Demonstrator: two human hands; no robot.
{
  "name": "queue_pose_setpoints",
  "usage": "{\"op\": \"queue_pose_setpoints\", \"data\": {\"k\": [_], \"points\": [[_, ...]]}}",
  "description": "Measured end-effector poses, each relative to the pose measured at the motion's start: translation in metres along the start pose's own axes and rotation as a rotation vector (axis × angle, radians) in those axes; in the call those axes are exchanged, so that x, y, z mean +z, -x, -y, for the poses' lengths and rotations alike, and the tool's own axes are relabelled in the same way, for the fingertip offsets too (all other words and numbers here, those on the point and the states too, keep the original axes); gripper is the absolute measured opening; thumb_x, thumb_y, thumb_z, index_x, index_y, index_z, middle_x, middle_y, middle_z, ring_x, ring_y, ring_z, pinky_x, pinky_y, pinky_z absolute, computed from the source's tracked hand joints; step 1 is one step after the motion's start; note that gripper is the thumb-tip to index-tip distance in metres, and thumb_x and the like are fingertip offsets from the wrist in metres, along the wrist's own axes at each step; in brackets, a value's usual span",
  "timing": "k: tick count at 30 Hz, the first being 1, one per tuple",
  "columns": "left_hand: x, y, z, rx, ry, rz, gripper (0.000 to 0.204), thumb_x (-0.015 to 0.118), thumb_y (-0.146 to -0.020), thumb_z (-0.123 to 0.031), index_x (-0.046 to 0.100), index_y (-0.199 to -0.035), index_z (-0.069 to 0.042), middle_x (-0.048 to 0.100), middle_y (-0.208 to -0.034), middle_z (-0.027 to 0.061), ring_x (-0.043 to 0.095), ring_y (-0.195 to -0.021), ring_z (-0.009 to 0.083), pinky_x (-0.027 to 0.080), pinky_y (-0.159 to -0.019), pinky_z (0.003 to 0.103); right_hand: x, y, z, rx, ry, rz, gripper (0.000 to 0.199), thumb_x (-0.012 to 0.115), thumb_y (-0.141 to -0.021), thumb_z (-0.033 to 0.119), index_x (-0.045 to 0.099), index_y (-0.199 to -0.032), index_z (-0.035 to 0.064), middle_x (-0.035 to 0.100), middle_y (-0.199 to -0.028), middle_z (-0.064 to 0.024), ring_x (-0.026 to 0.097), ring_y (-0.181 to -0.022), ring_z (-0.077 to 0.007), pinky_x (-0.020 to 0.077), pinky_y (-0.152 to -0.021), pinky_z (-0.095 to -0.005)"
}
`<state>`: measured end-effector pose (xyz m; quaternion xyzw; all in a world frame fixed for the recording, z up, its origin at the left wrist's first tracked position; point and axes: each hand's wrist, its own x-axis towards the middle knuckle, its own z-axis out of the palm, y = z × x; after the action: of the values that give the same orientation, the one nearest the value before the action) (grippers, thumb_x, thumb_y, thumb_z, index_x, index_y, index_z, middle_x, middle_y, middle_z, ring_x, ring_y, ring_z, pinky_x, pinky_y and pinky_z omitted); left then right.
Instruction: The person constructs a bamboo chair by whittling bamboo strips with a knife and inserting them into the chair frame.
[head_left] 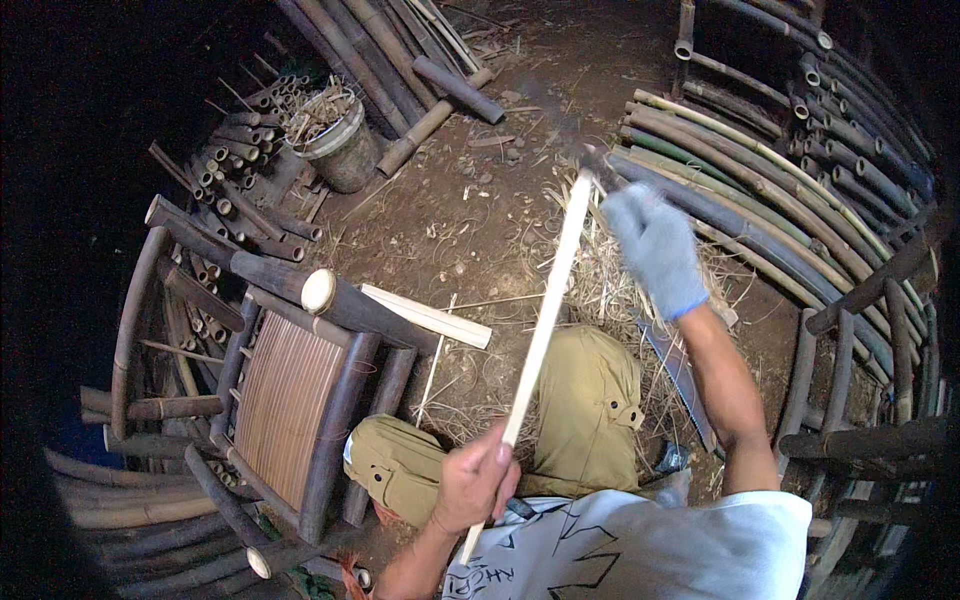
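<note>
Shaving a pale bamboo strip over the dirt floor

The left hand (478, 482) is gripping the strip (545, 320) tightly at its near end; the gloved right hand (655, 245) is closing around a blurred blade handle at the far end. Shavings (600, 270) are already lying underneath, though how much remains is unclear.

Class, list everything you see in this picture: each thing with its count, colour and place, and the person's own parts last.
Bamboo strip: one, pale, centre, held upright-slanted.
Bamboo chair frame: one, dark brown with slatted seat, lower left.
Split bamboo piece: one, pale, resting on the frame.
Bucket: one, grey, upper left, holding sticks.
Cut bamboo tubes: many, dark, far left.
Curved bamboo poles: many, green-brown, right.
Long blade: one, dark, on ground by right arm.
Shavings: heap, straw-coloured, centre.
Left hand: bare, gripping strip's lower end.
Right hand: grey-gloved, near strip's top.
</note>
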<state>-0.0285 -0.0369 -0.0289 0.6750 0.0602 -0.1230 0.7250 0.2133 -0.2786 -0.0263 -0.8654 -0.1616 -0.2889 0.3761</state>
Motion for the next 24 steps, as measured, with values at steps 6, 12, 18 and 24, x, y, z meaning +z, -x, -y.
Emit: {"op": "queue_pose_setpoints", "data": {"k": [6, 12, 18, 24], "points": [[-0.041, -0.021, 0.012, 0.451, 0.095, -0.295, 0.041, 0.055, -0.1, -0.028, 0.049, -0.127, 0.002, 0.062, -0.083, 0.0097, 0.062, -0.065, 0.0154, 0.052, -0.053, 0.029, -0.022, -0.014, 0.011, 0.533, -0.567, 0.27, 0.031, 0.056, -0.095, 0.035, 0.06, -0.086, 0.0048, 0.051, -0.059, -0.0035, 0.056, -0.05, -0.0147, 0.0459, -0.049, -0.0303], [-0.061, -0.109, -0.031, 0.88, -0.291, -0.36, 0.026, 0.065, -0.085, 0.002, 0.067, -0.11, -0.005, 0.056, -0.123, 0.0102, 0.053, -0.115, 0.0221, 0.041, -0.101, 0.034, 0.031, 0.043, 0.116, 0.933, -1.302, 0.708, 0.025, 0.067, -0.092, 0.03, 0.06, -0.086, 0.0075, 0.05, -0.058, 0.0004, 0.05, -0.042, -0.0111, 0.0436, -0.041, -0.0268], [-0.048, -0.083, -0.009, 0.579, -0.166, -0.189, 0.031, 0.06, -0.095, -0.013, 0.063, -0.125, -0.003, 0.062, -0.108, 0.0104, 0.062, -0.098, 0.0223, 0.05, -0.087, 0.034, 0.072, 0.024, 0.112, 0.837, -1.335, 0.568, 0.024, 0.069, -0.09, 0.028, 0.062, -0.089, 0.0052, 0.049, -0.057, 0.0009, 0.049, -0.044, -0.0108, 0.0413, -0.041, -0.0281], [-0.026, -0.045, -0.002, 0.05, 0.143, -0.051, 0.042, 0.045, -0.105, -0.029, 0.053, -0.134, 0.001, 0.063, -0.083, 0.0049, 0.055, -0.054, 0.0094, 0.045, -0.047, 0.023, 0.064, -0.001, 0.097, 0.732, -1.184, 0.632, 0.026, 0.067, -0.091, 0.028, 0.058, -0.082, 0.0052, 0.049, -0.056, -0.0001, 0.048, -0.043, -0.0109, 0.0427, -0.041, -0.0292]]}}
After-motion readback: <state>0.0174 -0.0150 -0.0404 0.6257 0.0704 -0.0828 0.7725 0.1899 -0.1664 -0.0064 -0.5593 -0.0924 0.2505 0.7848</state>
